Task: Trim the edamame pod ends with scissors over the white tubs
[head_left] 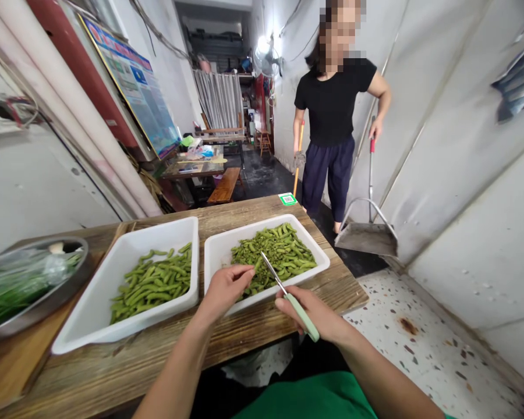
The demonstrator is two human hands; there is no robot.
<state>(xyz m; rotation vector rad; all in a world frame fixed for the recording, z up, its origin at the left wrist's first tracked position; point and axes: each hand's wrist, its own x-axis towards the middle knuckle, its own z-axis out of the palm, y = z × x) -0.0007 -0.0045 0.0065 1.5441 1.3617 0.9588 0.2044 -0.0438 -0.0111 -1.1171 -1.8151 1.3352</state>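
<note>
My right hand is wrapped round a pair of scissors with pale green handles, the blades pointing up and away over the right white tray. In that tray lies a heap of green bean pods, many of them small or cut bits. My left hand is pinched closed at the tray's near left side, close to the blade tips. Whatever is between its fingers is too small to make out. Left of it, a second white tray holds plumper green pods.
A metal bowl with bagged greens stands on the wooden table at the left. Beyond the table, a person in black holds a long-handled dustpan and a yellow stick. A bench stands farther back.
</note>
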